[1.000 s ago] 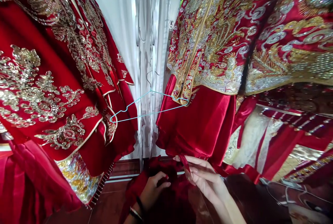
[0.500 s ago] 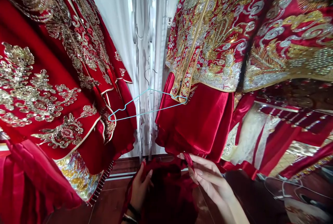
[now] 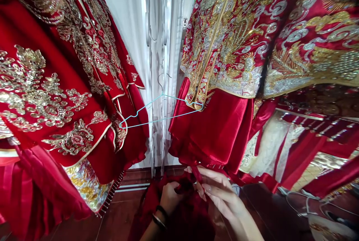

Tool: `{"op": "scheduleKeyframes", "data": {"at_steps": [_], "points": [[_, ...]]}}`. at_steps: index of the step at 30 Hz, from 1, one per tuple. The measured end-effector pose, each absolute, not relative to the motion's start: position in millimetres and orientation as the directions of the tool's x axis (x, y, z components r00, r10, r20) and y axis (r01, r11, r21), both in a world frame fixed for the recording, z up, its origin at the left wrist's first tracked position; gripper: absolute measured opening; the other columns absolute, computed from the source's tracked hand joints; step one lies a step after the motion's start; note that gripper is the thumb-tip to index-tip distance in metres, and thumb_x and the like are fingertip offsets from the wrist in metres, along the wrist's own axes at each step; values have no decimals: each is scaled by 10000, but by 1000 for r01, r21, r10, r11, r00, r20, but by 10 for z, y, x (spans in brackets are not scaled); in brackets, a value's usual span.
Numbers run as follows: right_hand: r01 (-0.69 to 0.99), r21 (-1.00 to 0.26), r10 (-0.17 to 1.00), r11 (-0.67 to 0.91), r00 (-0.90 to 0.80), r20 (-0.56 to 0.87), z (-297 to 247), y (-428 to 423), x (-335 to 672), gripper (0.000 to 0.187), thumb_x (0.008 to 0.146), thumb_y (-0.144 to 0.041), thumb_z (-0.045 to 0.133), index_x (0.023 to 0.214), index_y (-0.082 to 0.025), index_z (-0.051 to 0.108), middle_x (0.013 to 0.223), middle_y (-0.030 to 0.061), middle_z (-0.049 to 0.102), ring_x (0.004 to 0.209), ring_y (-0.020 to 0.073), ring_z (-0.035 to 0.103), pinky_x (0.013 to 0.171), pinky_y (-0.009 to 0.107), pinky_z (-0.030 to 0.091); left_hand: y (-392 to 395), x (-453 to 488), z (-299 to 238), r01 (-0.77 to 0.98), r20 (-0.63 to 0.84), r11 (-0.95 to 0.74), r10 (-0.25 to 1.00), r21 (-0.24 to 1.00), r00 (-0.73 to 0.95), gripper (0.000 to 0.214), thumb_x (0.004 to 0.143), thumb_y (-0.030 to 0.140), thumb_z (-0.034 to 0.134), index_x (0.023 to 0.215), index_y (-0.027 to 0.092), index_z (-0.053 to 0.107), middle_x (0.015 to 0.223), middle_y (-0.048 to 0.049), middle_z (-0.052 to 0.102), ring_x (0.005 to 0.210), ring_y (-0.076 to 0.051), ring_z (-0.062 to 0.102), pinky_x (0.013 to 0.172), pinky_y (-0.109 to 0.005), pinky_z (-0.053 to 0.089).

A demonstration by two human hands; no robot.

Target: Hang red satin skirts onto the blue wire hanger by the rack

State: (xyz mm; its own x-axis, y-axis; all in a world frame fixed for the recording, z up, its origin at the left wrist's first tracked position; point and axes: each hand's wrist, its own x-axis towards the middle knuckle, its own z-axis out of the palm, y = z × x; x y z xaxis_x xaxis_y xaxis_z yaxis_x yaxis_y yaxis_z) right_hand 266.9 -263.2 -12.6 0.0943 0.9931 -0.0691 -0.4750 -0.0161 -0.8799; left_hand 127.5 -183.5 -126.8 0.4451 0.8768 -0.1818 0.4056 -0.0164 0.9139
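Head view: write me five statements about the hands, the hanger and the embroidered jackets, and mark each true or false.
1. The right hand holds a red strip of cloth between its fingers. True.
2. Bands circle the wrist of the left hand. True.
3. The left hand is gripping the hanger. False: it is well below the hanger, at the dark red cloth; whether it grips the cloth is hard to tell.
4. The hanger is bright yellow. False: it is light blue.
5. Gold and silver decoration covers much of the embroidered jacket right of the hanger. True.
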Motion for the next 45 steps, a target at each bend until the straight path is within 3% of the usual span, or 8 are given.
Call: {"op": "scheduleKeyframes", "data": {"at_steps": [3, 7, 11, 17, 22, 28, 36, 45], "points": [[-449, -893, 988, -4, 134, -72, -132, -2656, 2714, 345, 582, -245, 731, 923, -243, 683, 950, 87, 673, 726, 202, 607, 659, 341, 476, -1803, 1198, -1284, 297, -168, 22, 865, 955, 474, 193, 560, 317, 682, 571, 130, 637, 555, -27, 607, 556, -141, 499, 524, -232, 341], [-430, -903, 983, 12, 170, -67, -132, -2706, 2774, 360, 597, -242, 720, 954, -238, 677, 951, 88, 675, 639, 175, 590, 642, 341, 470, -1763, 1067, -1272, 28, -227, 228, 937, 973, 266, 176, 544, 294, 698, 613, 149, 626, 537, 0, 591, 524, -118, 486, 540, -231, 353], [-416, -909, 982, 7, 173, -71, -152, -2720, 2776, 361, 604, -250, 716, 962, -242, 675, 919, 86, 682, 639, 176, 582, 643, 342, 466, -1758, 1004, -1259, -308, -509, 599, 796, 739, 327, 263, 473, 152, 721, 667, 150, 544, 514, 32, 566, 447, -72, 447, 454, -186, 281], [-446, -894, 969, -28, 209, -135, -257, -2699, 2774, 394, 585, -233, 729, 974, -231, 668, 989, 85, 666, 676, 165, 588, 681, 320, 461, -1725, 775, -1101, -536, -471, 694, 720, 480, 510, 107, 608, 63, 567, 637, 149, 510, 441, 59, 446, 588, -123, 567, 665, -249, 435], [-445, -895, 965, -33, 219, -145, -361, -2725, 2803, 423, 606, -235, 715, 1023, -226, 643, 1069, 78, 638, 709, 157, 594, 700, 301, 456, -1687, 571, -1032, -525, -418, 616, 786, 587, 455, 127, 625, 63, 573, 707, 150, 530, 447, 73, 424, 553, -97, 532, 636, -222, 423], [-190, -976, 954, -110, 256, -157, -656, -2661, 2905, 376, 677, -382, 644, 1000, -189, 640, 667, 39, 679, 675, 190, 614, 774, 362, 445, -1719, 580, -1069, -506, -347, 562, 818, 655, 459, 159, 614, 197, 639, 668, 152, 497, 577, 19, 559, 572, -95, 524, 591, -215, 402], [360, -906, 913, -223, 403, -65, -1173, -2583, 2892, 240, 649, -325, 581, 865, -252, 657, 763, 41, 686, 726, 243, 630, 710, 378, 471, -1859, 840, -954, -475, -281, 487, 853, 733, 440, 159, 617, 212, 628, 644, 152, 483, 674, -45, 649, 603, -132, 567, 619, -249, 408], [375, -925, 986, -66, 166, -3, -1458, -2288, 2119, 321, 687, -316, 586, 985, -222, 662, 1020, 81, 655, 866, 249, 611, 709, 341, 486, -1923, 931, -734, -393, -209, 443, 834, 806, 511, 170, 597, 216, 649, 688, 152, 521, 698, -50, 662, 716, -199, 614, 727, -311, 419]]}}
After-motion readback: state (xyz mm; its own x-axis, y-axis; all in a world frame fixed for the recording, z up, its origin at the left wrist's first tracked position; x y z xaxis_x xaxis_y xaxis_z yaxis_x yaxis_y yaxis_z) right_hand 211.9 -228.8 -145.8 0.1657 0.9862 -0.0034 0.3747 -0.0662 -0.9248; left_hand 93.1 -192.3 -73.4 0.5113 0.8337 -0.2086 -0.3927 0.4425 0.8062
